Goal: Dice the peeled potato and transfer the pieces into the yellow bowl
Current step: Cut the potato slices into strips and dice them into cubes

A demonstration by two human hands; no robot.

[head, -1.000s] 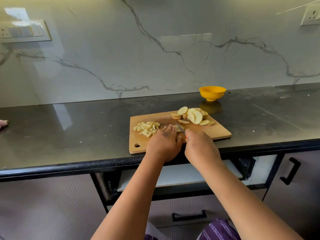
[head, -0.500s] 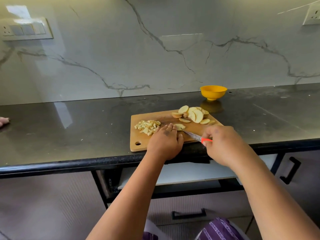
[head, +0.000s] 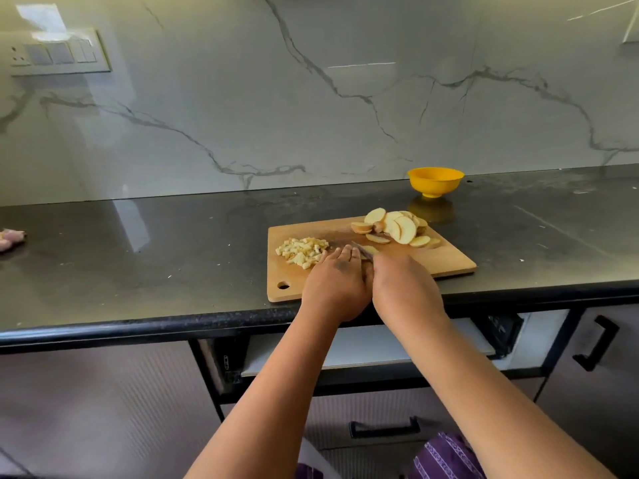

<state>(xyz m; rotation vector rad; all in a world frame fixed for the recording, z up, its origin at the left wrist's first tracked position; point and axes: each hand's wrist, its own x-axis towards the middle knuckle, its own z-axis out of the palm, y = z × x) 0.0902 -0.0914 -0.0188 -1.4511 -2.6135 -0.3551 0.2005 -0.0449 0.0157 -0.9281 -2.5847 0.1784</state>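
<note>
Board (head: pixel 449 262) sits at the bench's front edge, hanging-hole corner at front left. Dice pile (head: pixel 302 252) on the board's left half, near its back edge. Slices (head: pixel 397 228) fanned in a heap at the board's back right corner — some overlap, a few lie flat just in front of the heap. Left hand (head: pixel 333 283) rests palm-down on the board mid-front, fingers straight and together, fingertips touching the pile's right edge and pressing on a slice (head: pixel 370 250) that peeks out between the two hands. Right hand (head: pixel 404 288) is right beside it, thumbs touching, fingers curled round the knife (head: pixel 361 251) — handle hidden inside the fist, only the blade shows, pointing back-left, tip down on that slice. Bowl (head: pixel 435 181) stands on the bench (head: pixel 138 254) behind the board's back right corner, near the wall, well apart from the hands; can't tell what's inside it. Something pinkish (head: pixel 10 236) at the bench's far left edge, too cropped to identify.
</note>
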